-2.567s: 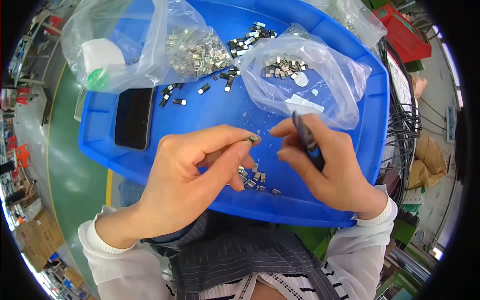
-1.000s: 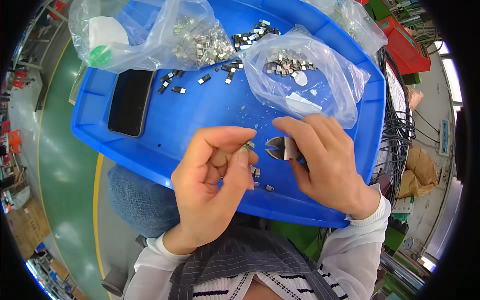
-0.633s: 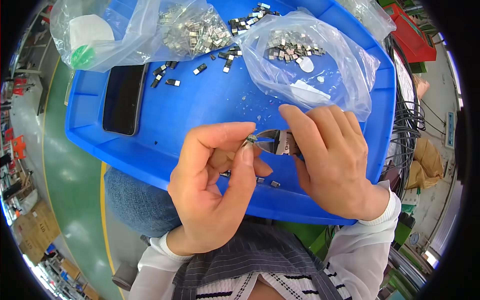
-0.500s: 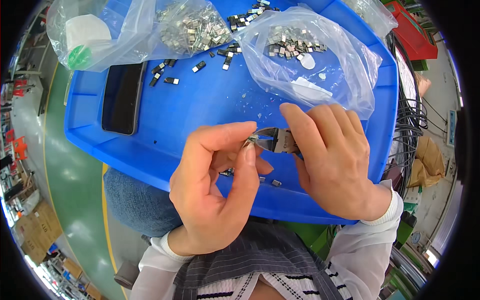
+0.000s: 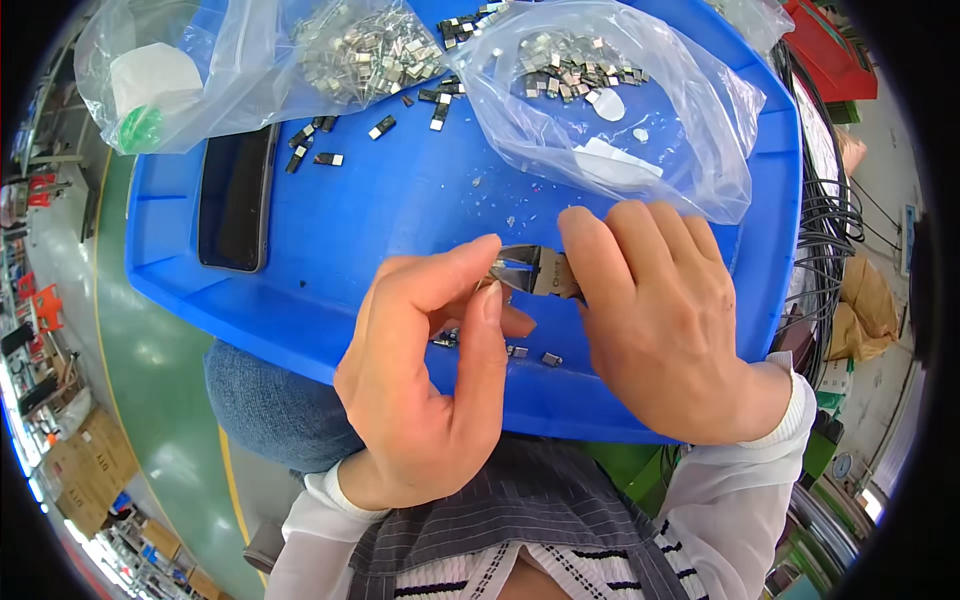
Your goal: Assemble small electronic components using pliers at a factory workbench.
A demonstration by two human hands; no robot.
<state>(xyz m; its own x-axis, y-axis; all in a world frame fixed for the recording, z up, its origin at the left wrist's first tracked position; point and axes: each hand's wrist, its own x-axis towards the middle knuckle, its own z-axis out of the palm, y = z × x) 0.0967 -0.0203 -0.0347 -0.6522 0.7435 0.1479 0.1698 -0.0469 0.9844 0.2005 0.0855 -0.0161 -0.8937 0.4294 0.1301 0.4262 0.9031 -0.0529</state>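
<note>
A: What is carrying everything?
B: A blue plastic tray with a raised rim is doing that.
A: And on its left?
B: A black smartphone is lying near the rim, just below a clear plastic bag that is overhanging the tray's edge.
A: Farther right?
B: An open clear bag is spreading across the far right part.
A: Anything loose?
B: Small black-and-silver connectors are lying scattered near the bags, whitish flecks are dotting the middle, and a few silver-coloured metal pieces are lying toward the near side.
</note>
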